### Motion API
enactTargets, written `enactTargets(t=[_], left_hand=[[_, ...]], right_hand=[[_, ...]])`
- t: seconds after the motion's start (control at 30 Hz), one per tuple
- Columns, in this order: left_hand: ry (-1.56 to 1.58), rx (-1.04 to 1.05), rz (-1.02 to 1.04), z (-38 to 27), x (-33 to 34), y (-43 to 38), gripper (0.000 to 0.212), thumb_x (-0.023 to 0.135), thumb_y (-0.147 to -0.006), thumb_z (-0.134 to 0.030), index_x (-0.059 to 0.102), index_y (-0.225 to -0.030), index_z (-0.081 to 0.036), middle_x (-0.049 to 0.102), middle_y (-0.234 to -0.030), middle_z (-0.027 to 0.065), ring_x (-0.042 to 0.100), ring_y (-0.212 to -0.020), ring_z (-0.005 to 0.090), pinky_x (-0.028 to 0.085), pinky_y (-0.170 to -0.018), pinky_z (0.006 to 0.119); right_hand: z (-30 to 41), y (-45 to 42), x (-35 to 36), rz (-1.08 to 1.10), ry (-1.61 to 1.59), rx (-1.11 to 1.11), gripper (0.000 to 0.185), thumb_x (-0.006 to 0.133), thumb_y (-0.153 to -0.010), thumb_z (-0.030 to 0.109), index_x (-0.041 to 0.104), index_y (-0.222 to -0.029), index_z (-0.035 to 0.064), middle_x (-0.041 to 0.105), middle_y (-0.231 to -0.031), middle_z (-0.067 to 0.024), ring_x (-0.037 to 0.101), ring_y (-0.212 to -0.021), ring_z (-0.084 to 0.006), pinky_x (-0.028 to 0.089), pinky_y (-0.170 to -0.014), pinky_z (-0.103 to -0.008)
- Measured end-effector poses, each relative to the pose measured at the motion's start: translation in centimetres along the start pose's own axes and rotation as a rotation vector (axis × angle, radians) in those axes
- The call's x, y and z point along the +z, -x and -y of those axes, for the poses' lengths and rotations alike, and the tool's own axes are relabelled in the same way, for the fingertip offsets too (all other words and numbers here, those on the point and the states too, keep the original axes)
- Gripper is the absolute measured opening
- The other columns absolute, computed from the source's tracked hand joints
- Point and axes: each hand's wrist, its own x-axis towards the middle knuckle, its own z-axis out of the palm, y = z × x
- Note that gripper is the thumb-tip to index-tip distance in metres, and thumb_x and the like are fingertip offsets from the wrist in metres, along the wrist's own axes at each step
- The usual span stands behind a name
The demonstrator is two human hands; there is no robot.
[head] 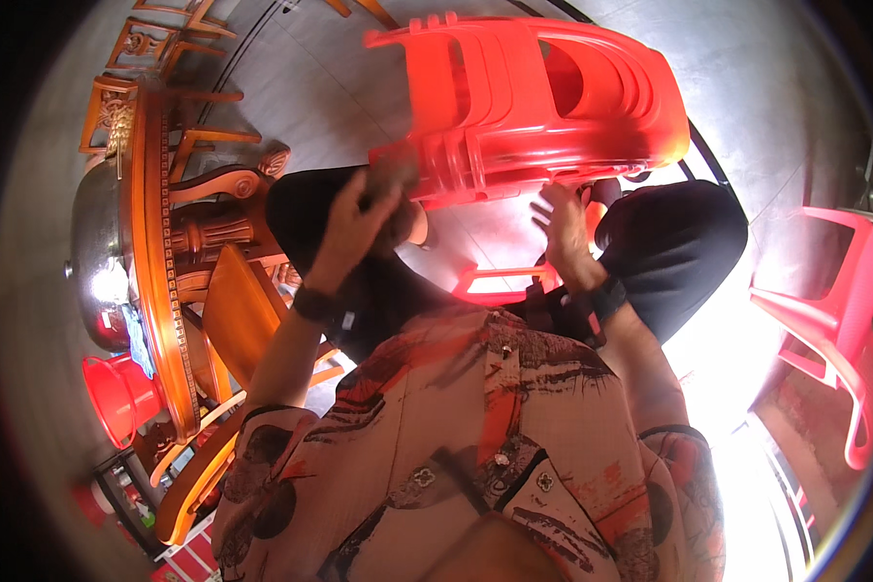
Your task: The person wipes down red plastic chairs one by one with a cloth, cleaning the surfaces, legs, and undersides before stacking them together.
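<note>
A red plastic chair (509, 87) lies tipped over in front of my knees, its slotted back and legs facing up. My left hand (353, 229) is by its left lower edge, with the fingers curled round a small dark item (396, 174). Motion blur hides what that item is; it may be a cloth or pad. Just below the chair's near edge, my right hand (564, 225) has its fingers apart and nothing in them. Whether its fingertips touch the plastic, I cannot tell. Dark bands circle both wrists.
Red plastic (505, 280) shows between my thighs. On the left stands a carved wooden table (156, 291) bearing a large dark rounded object (98, 247), with wooden chairs (244, 316) around it and a red bucket (127, 396) nearby. Another red chair (836, 305) stands at right.
</note>
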Motion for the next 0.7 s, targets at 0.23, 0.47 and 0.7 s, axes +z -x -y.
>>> enactTargets(t=[0.23, 0.47, 0.7], left_hand=[[-1.064, 0.783, -0.260, 1.5, 7.9, -7.5, 0.036, 0.065, -0.089, -0.019, 0.062, -0.120, -0.001, 0.056, -0.116, 0.0178, 0.055, -0.100, 0.0360, 0.047, -0.088, 0.045], [-1.256, 0.856, -0.080, 0.9, 11.3, -8.6, 0.037, 0.067, -0.080, -0.017, 0.066, -0.116, -0.006, 0.056, -0.120, 0.0108, 0.053, -0.104, 0.0321, 0.046, -0.087, 0.045], [-0.768, 0.737, 0.076, -1.9, 12.1, -6.0, 0.039, 0.067, -0.080, -0.013, 0.065, -0.118, -0.003, 0.057, -0.110, 0.0136, 0.056, -0.100, 0.0356, 0.047, -0.086, 0.045]], right_hand=[[3.4, -6.6, -0.2, -0.341, -0.133, 0.076, 0.051, 0.064, -0.090, 0.041, 0.052, -0.135, 0.0169, 0.052, -0.127, -0.0064, 0.054, -0.107, -0.0273, 0.046, -0.089, -0.0481], [-2.7, -4.7, -0.3, -0.164, -0.221, -0.030, 0.053, 0.059, -0.088, 0.022, 0.044, -0.137, 0.0068, 0.057, -0.116, -0.0141, 0.063, -0.099, -0.0312, 0.050, -0.086, -0.0433], [-0.6, 0.2, 3.5, 0.019, -0.158, 0.149, 0.057, 0.048, -0.099, 0.053, 0.049, -0.131, 0.0066, 0.063, -0.115, -0.0141, 0.063, -0.099, -0.0283, 0.051, -0.081, -0.0417]])
